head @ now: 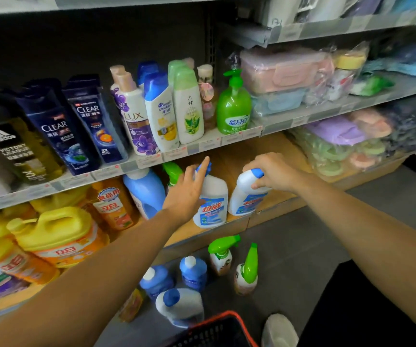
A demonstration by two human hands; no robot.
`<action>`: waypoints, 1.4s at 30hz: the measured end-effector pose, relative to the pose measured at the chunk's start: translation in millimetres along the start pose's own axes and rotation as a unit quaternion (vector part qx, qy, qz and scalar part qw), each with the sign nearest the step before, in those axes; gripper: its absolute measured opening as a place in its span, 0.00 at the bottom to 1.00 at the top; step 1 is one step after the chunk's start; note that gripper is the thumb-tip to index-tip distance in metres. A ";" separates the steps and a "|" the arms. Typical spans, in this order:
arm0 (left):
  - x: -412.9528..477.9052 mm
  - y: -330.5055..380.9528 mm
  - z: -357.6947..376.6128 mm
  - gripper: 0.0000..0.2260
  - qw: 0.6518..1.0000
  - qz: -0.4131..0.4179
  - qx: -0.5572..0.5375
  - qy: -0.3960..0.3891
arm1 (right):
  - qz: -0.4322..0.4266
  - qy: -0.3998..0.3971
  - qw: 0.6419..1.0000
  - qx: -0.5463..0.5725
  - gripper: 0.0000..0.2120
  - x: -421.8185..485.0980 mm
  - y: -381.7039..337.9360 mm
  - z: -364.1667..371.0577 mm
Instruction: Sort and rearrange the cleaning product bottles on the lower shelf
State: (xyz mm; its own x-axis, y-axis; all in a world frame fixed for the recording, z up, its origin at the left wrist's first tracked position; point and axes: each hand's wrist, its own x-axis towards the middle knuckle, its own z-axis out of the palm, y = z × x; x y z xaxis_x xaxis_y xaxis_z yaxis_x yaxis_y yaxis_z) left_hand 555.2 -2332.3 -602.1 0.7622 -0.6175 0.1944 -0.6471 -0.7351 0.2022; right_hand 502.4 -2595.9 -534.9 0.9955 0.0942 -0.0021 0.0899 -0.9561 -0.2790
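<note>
My right hand (274, 175) has its fingers clamped round the blue-capped neck of a white bottle (247, 196), which leans at the front of the wooden lower shelf (272, 151). My left hand (186, 194) rests its fingers, straight and apart, against a second white bottle (212, 206) on that shelf, beside a blue jug (146, 191). Below the shelf's front edge, blue bottles (193, 271) and green spray bottles (220, 254) stand on the grey floor (302, 241). Above the shelf, shampoo bottles (89, 126) stand in a row.
</note>
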 end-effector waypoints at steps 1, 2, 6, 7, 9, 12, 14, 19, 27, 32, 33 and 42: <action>1.7 -0.3 1.5 0.53 1.000 0.001 -0.018 0.012 | -0.001 0.003 1.000 0.010 0.20 0.7 3.9 5.8; 3.6 0.0 3.4 0.50 0.999 0.004 -0.035 0.025 | -0.003 0.009 1.000 0.021 0.22 2.5 7.4 9.8; 9.4 6.9 14.8 0.45 0.995 -0.009 -0.069 0.068 | -0.019 0.022 0.998 0.058 0.21 13.7 15.8 15.8; 12.1 9.8 17.8 0.44 0.994 -0.017 -0.075 0.081 | -0.019 0.021 0.997 0.071 0.21 15.8 18.6 15.3; 21.8 15.0 23.7 0.43 0.991 -0.027 -0.084 0.104 | -0.013 0.012 0.995 0.093 0.21 17.7 25.6 13.4; 36.6 18.8 36.0 0.42 0.979 -0.056 -0.138 0.141 | -0.007 -0.009 0.992 0.124 0.22 19.5 34.8 11.4; 37.4 20.3 50.0 0.41 0.952 -0.112 -0.227 0.170 | -0.003 -0.006 0.988 0.153 0.22 21.6 39.4 12.5; 15.0 30.7 88.9 0.39 0.881 -0.201 -0.403 0.148 | 0.038 0.074 0.954 0.288 0.30 23.2 41.1 25.7; 13.0 58.0 100.1 0.46 0.828 -0.176 -0.506 0.167 | 0.272 0.042 0.833 0.480 0.38 14.9 45.6 68.7; 21.8 52.7 104.9 0.47 0.834 -0.143 -0.511 0.149 | 0.281 0.045 0.805 0.521 0.34 17.3 42.7 76.4; 25.3 51.0 104.8 0.48 0.842 -0.145 -0.501 0.136 | 0.283 0.045 0.803 0.523 0.30 18.1 40.6 78.2; 41.1 40.9 128.3 0.40 0.908 -0.238 -0.323 0.125 | 0.295 0.033 0.740 0.604 0.22 32.8 25.3 112.1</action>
State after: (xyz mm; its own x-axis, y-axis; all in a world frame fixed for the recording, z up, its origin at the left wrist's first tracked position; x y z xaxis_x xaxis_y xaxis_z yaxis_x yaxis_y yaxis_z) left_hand 562.4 -2423.6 -709.1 0.9823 -0.1310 0.1341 -0.1839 -0.5346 0.8248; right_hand 534.2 -2586.0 -649.6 0.8545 -0.2913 -0.4301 -0.4119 0.1243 -0.9027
